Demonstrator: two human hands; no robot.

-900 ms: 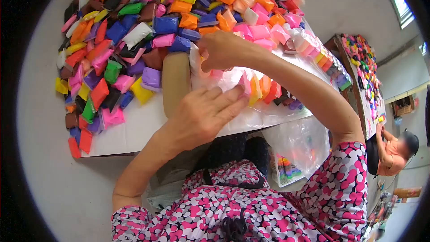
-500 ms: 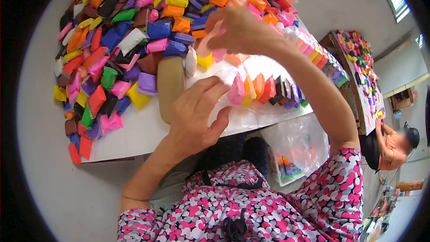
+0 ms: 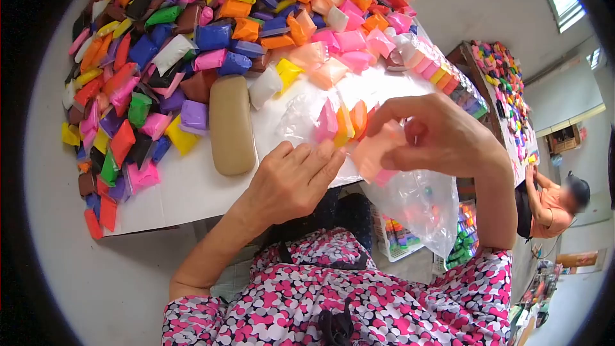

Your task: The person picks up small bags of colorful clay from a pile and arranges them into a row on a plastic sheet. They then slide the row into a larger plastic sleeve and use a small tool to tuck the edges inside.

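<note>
My right hand [image 3: 445, 134] grips a light peach packet [image 3: 375, 150] between thumb and fingers, with a bit of pink showing beneath it. The packet is over the near edge of the table, at the right of a row of small packets. In that row a pink packet [image 3: 327, 122], a yellow packet [image 3: 344, 123] and an orange packet [image 3: 358, 118] stand on edge in a clear plastic bag [image 3: 298, 118]. My left hand [image 3: 295, 179] is closed at the near side of the row, its fingertips pressed against the bag. My right hand hides the row's right part.
A tan oblong block [image 3: 230, 125] lies left of the bag. Colourful packets [image 3: 211, 37] are heaped across the table [image 3: 160, 202]. Packed rows [image 3: 442, 70] stand at the right edge. Below are a clear bag [image 3: 416, 208] and baskets. Another person [image 3: 554, 202] sits at a second table.
My right hand has come from the heap towards me, bringing the peach packet to the row's right side. My left hand has moved slightly right and down, and its fingers have closed together.
</note>
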